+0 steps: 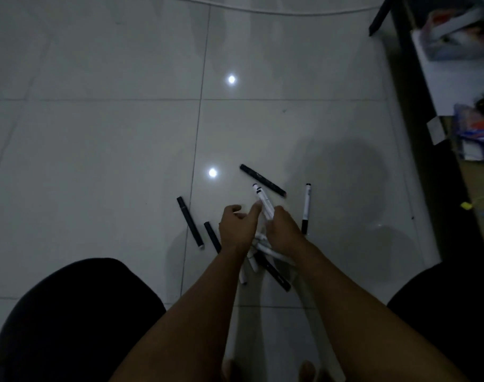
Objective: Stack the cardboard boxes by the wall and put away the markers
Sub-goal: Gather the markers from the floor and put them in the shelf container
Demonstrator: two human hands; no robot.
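Several markers lie scattered on the grey tiled floor in front of me. My right hand (283, 230) grips two white markers (262, 201) that stick up and away from it. My left hand (239, 227) hovers beside them, fingers loosely spread, its fingertip touching the held markers. A long black marker (262, 180) lies just beyond the hands. A white marker with black ends (306, 208) lies to the right. Two black markers (190, 221) (211, 236) lie to the left. More white and black markers (271, 267) sit in a pile under my wrists, partly hidden.
My knees in dark clothing fill the bottom left (69, 321) and bottom right (450, 312). A dark shelf unit (428, 150) with papers and coloured items runs along the right edge. A white cable (262, 6) crosses the floor at the top. No cardboard boxes are in view.
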